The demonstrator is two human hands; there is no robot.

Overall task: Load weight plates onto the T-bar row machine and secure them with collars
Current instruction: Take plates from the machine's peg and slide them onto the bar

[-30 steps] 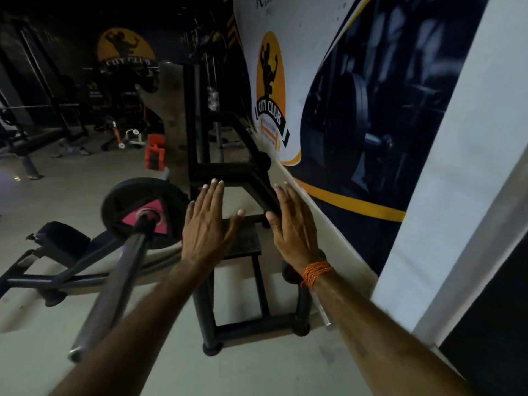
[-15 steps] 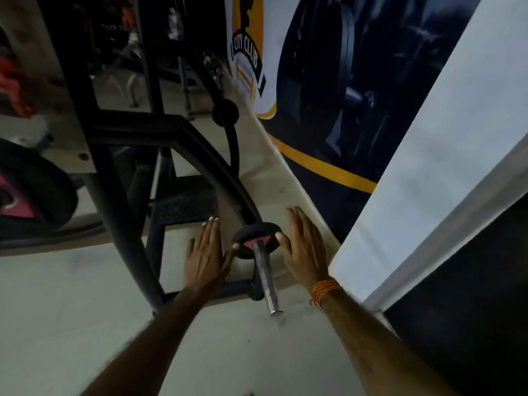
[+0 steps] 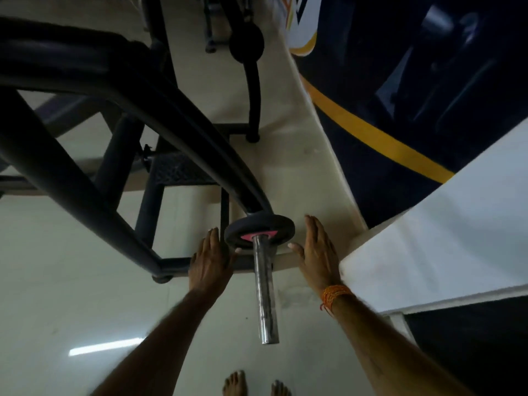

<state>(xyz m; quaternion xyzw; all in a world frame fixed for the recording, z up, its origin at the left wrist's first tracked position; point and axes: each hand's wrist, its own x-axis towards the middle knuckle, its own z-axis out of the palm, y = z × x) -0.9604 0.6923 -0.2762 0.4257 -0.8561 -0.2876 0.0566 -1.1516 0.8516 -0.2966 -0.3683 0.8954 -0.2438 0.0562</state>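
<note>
At the far left, the black tubular steel frame [image 3: 85,144] of the T-bar row machine slopes down toward the middle of the view. Just right of its foot, the left hand [image 3: 210,261] lies flat, fingers straight and together, gripping nothing. Its thumb appears to touch the plate's lower left rim, though the dim light makes that contact hard to confirm.

Next comes the small round black weight plate with a pink centre [image 3: 258,231], 1 plate only. It sits at the inner end of the polished chrome loading sleeve [image 3: 265,292], close against the frame arm, and most of the sleeve is bare toward the camera.

To its right, the right hand [image 3: 318,252] is likewise flat and holds nothing, its thumb tip just beside the rim. An orange thread wristband [image 3: 334,294] circles that wrist. Farthest right stands the dark blue wall mural with a yellow stripe [image 3: 385,144].

The step in hand looks like seating this plate. To do it well, the 2 palms should meet the rim on opposite sides and push evenly along the sleeve, so the plate does not cock and bind. Fingers belong on the outer face, never behind the plate where it meets the stop. No collar shows here; it would go on once the plate sits flush.
</note>
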